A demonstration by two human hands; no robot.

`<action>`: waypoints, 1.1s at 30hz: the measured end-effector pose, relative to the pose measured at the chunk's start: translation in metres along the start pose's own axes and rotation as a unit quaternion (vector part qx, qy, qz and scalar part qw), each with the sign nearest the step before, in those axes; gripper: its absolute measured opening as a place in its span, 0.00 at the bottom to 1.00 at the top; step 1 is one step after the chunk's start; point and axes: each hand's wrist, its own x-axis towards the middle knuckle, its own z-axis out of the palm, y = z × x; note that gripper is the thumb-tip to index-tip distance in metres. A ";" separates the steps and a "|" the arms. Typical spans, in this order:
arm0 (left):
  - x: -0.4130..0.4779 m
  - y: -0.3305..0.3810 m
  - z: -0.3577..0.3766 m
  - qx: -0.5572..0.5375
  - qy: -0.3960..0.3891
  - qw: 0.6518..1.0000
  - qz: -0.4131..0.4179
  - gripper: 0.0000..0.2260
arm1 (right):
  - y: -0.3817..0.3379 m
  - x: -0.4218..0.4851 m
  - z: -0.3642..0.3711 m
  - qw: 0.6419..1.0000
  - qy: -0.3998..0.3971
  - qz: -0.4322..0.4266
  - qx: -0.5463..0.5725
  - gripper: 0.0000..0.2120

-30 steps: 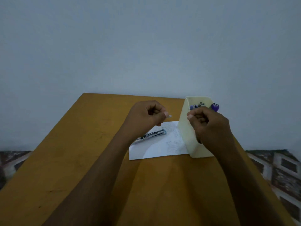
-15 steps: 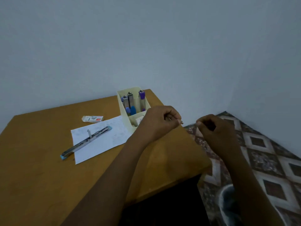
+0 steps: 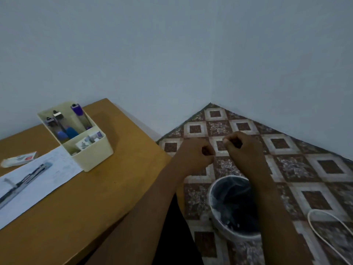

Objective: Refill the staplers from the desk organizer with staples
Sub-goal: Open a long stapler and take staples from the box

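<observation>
— What's over at the far left of the desk [image 3: 86, 207]?

— A small staple box [image 3: 21, 158], lying flat. Just beside it is a sheet of paper [image 3: 57, 169], and an opened stapler [image 3: 28, 178] lies across that sheet, its blue tip pointing at the desk organizer [image 3: 91, 155].

— And the organizer itself?

— Cream plastic, standing on the corner of the paper. In the back compartment two blue-ended staplers [image 3: 57, 123] and a purple stapler [image 3: 79, 113] stand on end. The low front compartment holds a few little boxes [image 3: 89, 140]; I can't read them.

— Where are the person's hands?

— Off the desk, past its right edge, out over the tiled floor [image 3: 315, 165]. The left hand [image 3: 196, 155] has its fingers curled in tight. The right hand [image 3: 244, 148] is close beside it, fingers curled too, tips drawn together like a pinch. Whether either grips anything, I cannot tell; too small and too dim.

— Anything beneath them?

— A round waste bin [image 3: 212, 197] on the floor, below the right forearm, with a white cable [image 3: 308, 217] looping along the tiles further right.
</observation>
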 end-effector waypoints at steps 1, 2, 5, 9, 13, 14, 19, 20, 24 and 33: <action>0.003 0.005 0.006 -0.001 -0.019 1.000 -0.002 0.08 | 0.005 0.000 -0.003 1.000 0.006 0.004 -0.004 0.04; 0.004 0.008 0.012 -0.004 -0.038 0.999 -0.002 0.11 | 0.008 0.000 -0.006 1.000 0.011 0.008 -0.009 0.04; 0.005 0.016 0.018 -0.020 -0.061 0.998 0.011 0.16 | 0.019 0.001 -0.013 0.999 0.021 0.025 -0.017 0.04; 0.005 0.011 0.007 -0.028 -0.007 1.000 -0.002 0.17 | 0.020 0.001 -0.013 0.999 0.023 0.025 -0.013 0.04; -0.008 0.003 -0.020 -0.032 0.059 0.998 0.006 0.18 | 0.002 0.002 -0.001 1.000 -0.014 0.006 0.008 0.04; -0.012 0.002 -0.029 -0.032 0.079 0.996 0.010 0.18 | -0.006 0.002 0.003 1.000 -0.024 -0.001 0.010 0.03; -0.046 -0.014 -0.087 -0.032 0.189 0.981 0.020 0.19 | -0.061 0.006 0.033 0.995 -0.064 -0.074 0.033 0.04; -0.054 -0.019 -0.099 -0.046 0.208 0.977 0.003 0.20 | -0.074 0.006 0.040 0.992 -0.074 -0.088 0.041 0.03; -0.093 -0.040 -0.147 -0.092 0.281 0.954 -0.058 0.20 | -0.128 0.003 0.074 0.976 -0.113 -0.170 0.078 0.04; -0.208 -0.119 -0.217 -0.083 0.403 0.894 -0.175 0.16 | -0.240 -0.036 0.180 0.904 -0.230 -0.321 0.163 0.03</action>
